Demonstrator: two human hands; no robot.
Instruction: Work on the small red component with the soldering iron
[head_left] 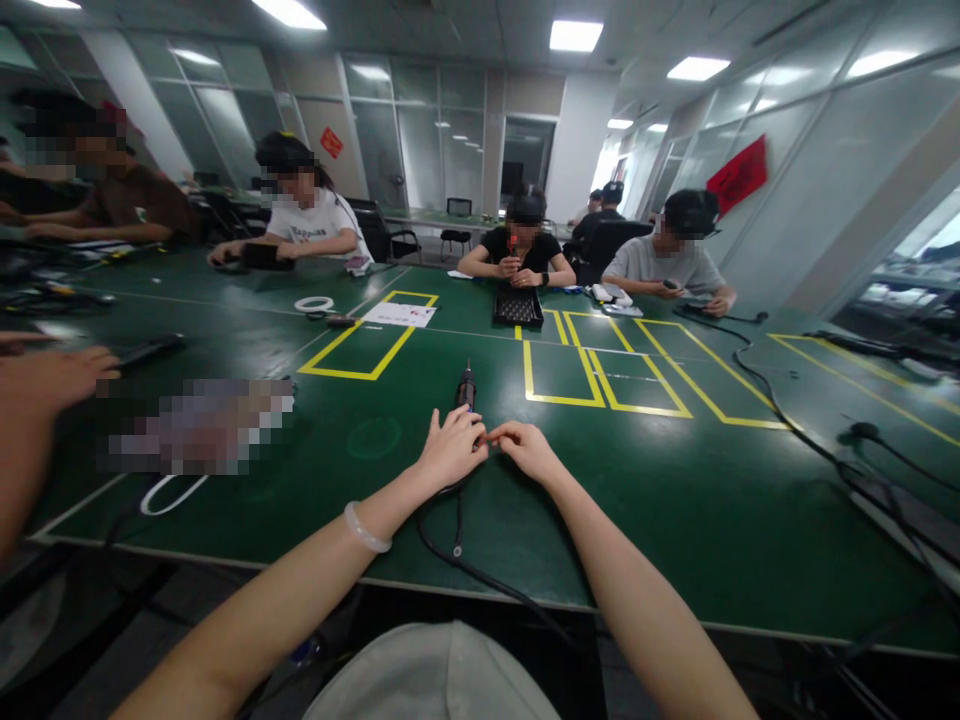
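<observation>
A black electric screwdriver (466, 390) lies on the green table, its thin bit pointing away from me. My left hand (452, 448) covers its body from above, fingers bent round it. From the right, my right hand (531, 452) meets it with curled fingers, the index finger and thumb tips at the tool's side by my left fingers. Whatever the right fingertips pinch is too small to make out. Below my hands a black cable (480, 573) runs from the tool's rear end toward the table's front edge.
Yellow tape rectangles (566, 402) mark the table. A white paper (399, 316) lies ahead. To the left are a blurred-out package (202, 425) and another person's hand (60, 375). Black cables (802, 440) cross the right side. Across the table, a co-worker (525, 245) sits behind a black tray (517, 318).
</observation>
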